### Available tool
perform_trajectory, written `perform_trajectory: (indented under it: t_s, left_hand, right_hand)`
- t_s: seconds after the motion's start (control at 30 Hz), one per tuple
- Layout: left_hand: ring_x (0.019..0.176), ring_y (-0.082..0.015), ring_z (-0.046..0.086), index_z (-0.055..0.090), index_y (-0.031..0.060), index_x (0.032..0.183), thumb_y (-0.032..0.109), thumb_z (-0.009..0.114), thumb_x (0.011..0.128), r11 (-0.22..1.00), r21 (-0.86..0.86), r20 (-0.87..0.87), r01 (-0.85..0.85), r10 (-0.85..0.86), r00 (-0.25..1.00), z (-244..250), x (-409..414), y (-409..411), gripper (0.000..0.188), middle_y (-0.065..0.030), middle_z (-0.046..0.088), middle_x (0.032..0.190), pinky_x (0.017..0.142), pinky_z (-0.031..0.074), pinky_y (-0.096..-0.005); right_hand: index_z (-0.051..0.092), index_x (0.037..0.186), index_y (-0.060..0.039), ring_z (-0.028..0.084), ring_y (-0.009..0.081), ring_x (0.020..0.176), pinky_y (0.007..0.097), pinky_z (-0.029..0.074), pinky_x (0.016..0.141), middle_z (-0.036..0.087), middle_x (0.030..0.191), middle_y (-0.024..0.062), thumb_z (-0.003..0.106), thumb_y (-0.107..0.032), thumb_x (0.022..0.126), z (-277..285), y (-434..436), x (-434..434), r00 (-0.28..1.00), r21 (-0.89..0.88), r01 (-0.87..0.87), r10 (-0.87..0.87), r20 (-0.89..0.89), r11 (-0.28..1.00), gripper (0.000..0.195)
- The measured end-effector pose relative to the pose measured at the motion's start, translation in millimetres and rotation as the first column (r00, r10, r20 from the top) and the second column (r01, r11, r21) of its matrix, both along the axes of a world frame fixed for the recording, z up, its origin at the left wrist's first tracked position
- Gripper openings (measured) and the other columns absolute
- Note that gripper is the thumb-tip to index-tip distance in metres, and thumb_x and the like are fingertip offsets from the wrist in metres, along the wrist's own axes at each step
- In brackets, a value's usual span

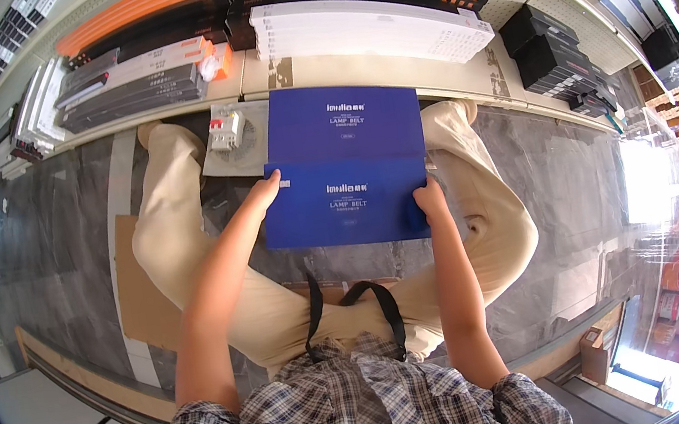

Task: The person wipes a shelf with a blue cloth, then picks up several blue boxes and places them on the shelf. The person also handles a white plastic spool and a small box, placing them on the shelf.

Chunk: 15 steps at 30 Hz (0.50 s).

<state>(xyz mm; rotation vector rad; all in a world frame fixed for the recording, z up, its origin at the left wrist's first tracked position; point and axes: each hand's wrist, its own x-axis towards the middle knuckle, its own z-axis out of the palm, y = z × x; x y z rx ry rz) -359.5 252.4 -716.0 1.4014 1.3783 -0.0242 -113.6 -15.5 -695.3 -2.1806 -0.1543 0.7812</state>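
Between my knees, my left hand (266, 191) and my right hand (430, 198) grip the opposite sides of a flat blue lamp belt box (308, 223). White printing marks its top face. Directly beyond it, a second blue box (302, 132) with the same printing meets or overlaps its far edge; which of the two, I cannot tell. To the left of that far box is a pale square fan-like panel (259, 151) with a round grille. A small white circuit breaker (227, 131) with a red switch rests on the panel. Most of my fingers are hidden under the near box.
Ahead runs a low shelf (339, 72) holding long white boxes (366, 29), black boxes (544, 46) and dark flat cartons (135, 97). A cardboard sheet (138, 286) lies on the grey tiled floor (58, 251) at left. Wood-edged shelving (90, 383) stands close behind me.
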Motion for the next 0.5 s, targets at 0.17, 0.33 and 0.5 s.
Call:
perform_trajectory:
  t_s: [0.17,0.33,0.5]
  left_hand:
    - [0.103,-0.0256,0.060,0.055,-0.0066,0.113,0.037,0.055,0.088,0.977,-0.212,0.092,0.034,-0.014,0.996,25.3,1.8,-15.0,0.050,-0.0179,0.060,0.112,0.084,0.049,-0.0379]
    - [0.098,-0.0216,0.060,0.056,-0.0026,0.114,0.026,0.054,0.090,0.989,-0.029,0.103,0.145,-0.141,0.985,56.4,-6.3,-17.7,0.037,-0.0134,0.062,0.108,0.082,0.048,-0.0347]
    - [0.090,-0.0186,0.063,0.058,-0.0009,0.111,0.030,0.057,0.090,0.898,0.333,0.152,0.289,-0.353,0.923,149.7,0.8,-7.0,0.038,-0.0108,0.066,0.099,0.079,0.049,-0.0317]
  right_hand:
    - [0.055,0.119,0.0030,0.056,0.0340,0.111,0.0369,0.042,0.094,0.060,0.114,0.0239,0.046,-0.002,0.073,-6.9,-8.5,-1.4,0.998,0.066,0.050,-0.047,-0.043,0.997,0.048]
    - [0.053,0.120,0.0031,0.055,0.0396,0.109,0.0410,0.042,0.094,0.058,0.114,0.0274,0.047,-0.006,0.073,14.5,-24.2,2.8,0.995,-0.008,0.014,-0.013,0.099,1.000,0.049]
    - [0.042,0.126,0.0038,0.055,0.0448,0.104,0.0434,0.042,0.091,0.057,0.111,0.0304,0.045,-0.007,0.074,124.8,-3.0,9.8,0.947,-0.062,-0.110,0.123,0.295,0.992,0.053]
